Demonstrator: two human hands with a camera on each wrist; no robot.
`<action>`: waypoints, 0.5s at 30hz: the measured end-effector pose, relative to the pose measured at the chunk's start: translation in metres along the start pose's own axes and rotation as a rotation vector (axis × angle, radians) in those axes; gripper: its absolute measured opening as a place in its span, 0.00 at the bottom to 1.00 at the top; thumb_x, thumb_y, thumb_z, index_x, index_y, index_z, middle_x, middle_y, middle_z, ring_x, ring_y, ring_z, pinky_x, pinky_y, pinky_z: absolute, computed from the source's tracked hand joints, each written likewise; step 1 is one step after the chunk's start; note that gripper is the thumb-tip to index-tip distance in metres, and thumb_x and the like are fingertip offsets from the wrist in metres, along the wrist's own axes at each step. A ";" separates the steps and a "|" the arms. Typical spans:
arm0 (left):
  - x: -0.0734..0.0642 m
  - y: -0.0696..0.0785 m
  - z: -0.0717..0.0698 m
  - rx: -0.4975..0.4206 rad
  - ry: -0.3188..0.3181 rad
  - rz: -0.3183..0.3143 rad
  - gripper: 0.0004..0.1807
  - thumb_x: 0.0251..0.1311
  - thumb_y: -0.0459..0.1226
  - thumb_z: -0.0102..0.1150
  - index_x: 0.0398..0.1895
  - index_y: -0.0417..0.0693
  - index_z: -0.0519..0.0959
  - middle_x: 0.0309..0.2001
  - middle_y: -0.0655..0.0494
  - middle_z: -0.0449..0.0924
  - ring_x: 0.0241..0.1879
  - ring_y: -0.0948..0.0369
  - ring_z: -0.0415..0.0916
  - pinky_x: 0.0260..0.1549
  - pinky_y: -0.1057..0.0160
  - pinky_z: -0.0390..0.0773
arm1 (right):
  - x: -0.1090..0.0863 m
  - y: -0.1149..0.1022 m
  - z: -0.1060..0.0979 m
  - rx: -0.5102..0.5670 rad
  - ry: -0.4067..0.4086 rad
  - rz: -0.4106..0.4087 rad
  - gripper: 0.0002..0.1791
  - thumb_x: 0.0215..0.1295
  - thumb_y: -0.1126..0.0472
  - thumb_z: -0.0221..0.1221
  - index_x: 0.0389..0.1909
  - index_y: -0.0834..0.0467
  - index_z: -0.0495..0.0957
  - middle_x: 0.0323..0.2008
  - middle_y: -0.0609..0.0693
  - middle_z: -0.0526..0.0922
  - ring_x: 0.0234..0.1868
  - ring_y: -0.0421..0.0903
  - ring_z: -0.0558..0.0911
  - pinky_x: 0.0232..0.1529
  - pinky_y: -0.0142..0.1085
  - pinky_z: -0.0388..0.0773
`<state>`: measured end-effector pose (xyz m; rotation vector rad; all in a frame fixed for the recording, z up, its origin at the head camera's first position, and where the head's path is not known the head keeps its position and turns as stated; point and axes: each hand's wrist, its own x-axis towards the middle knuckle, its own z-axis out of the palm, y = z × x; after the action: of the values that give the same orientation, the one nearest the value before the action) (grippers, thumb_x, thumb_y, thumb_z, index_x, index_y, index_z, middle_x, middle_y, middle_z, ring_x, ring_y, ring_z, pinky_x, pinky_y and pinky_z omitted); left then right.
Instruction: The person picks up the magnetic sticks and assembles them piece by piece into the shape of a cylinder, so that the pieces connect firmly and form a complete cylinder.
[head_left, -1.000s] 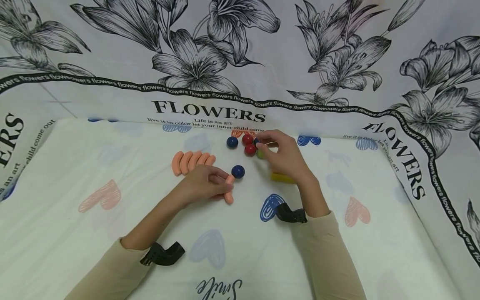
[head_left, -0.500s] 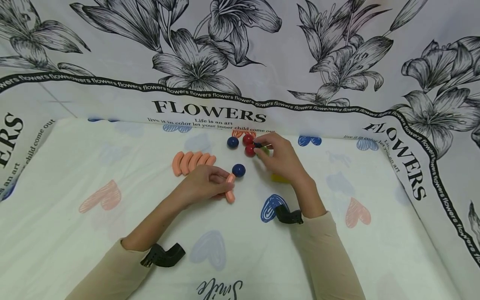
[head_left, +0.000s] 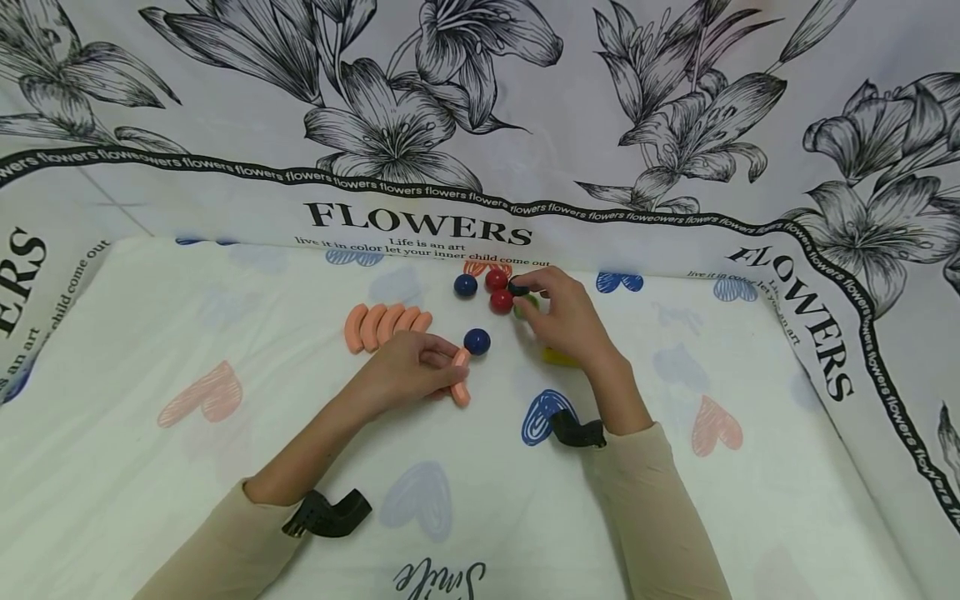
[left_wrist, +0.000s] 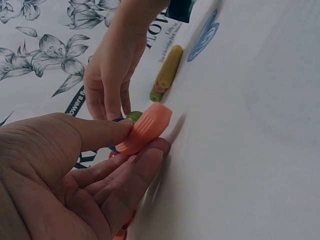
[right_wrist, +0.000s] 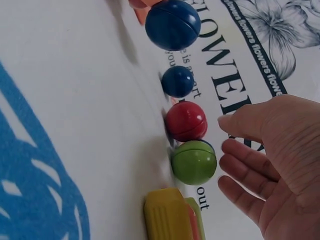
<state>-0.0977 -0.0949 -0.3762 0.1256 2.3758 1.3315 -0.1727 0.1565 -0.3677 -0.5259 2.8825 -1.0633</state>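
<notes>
My left hand (head_left: 405, 367) pinches a curved orange toy rod (head_left: 461, 387) between thumb and fingers; in the left wrist view the rod (left_wrist: 150, 127) shows a ridged side. At the rod's far end is a dark blue ball (head_left: 477, 342), overlapping it in the right wrist view. My right hand (head_left: 566, 312) is over a cluster of balls: two red balls (head_left: 501, 301), a green ball (head_left: 528, 307) and a dark blue ball (head_left: 518, 287), partly hidden by the fingers. In the right wrist view its thumb and fingers stand apart beside the green ball (right_wrist: 194, 162), nothing between them.
Several curved orange rods (head_left: 386, 323) lie in a row left of the balls. Another dark blue ball (head_left: 465, 286) is at the back. A yellow rod (left_wrist: 171, 67) and a green rod (left_wrist: 156, 95) lie right of the cluster, partly under my right hand. Printed cloth (head_left: 337, 542) covers the table.
My right hand first held the dark blue ball beside the red ones, then drew slightly back and right; its fingers have loosened from it. My left hand and its rod have stayed nearly still.
</notes>
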 end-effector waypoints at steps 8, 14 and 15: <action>0.001 -0.001 0.001 0.020 0.006 0.019 0.20 0.66 0.48 0.71 0.55 0.47 0.86 0.37 0.59 0.92 0.35 0.64 0.85 0.42 0.61 0.79 | 0.003 0.004 0.003 -0.031 -0.004 0.016 0.19 0.80 0.63 0.52 0.66 0.55 0.81 0.72 0.57 0.76 0.77 0.58 0.71 0.80 0.56 0.65; 0.001 -0.003 0.002 0.016 0.002 0.027 0.20 0.66 0.49 0.71 0.55 0.47 0.86 0.38 0.59 0.92 0.36 0.63 0.86 0.42 0.61 0.79 | 0.004 0.010 0.003 -0.088 -0.079 0.011 0.24 0.80 0.67 0.45 0.69 0.56 0.78 0.75 0.54 0.74 0.80 0.57 0.69 0.82 0.53 0.62; 0.000 -0.003 0.002 0.020 0.001 0.022 0.20 0.66 0.49 0.70 0.55 0.47 0.86 0.38 0.59 0.92 0.36 0.63 0.85 0.42 0.62 0.79 | 0.004 0.010 0.003 -0.096 -0.089 0.021 0.24 0.80 0.66 0.45 0.69 0.56 0.78 0.74 0.54 0.74 0.79 0.57 0.69 0.81 0.53 0.63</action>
<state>-0.0965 -0.0946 -0.3794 0.1569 2.3952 1.3187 -0.1787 0.1606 -0.3754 -0.5310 2.8648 -0.8789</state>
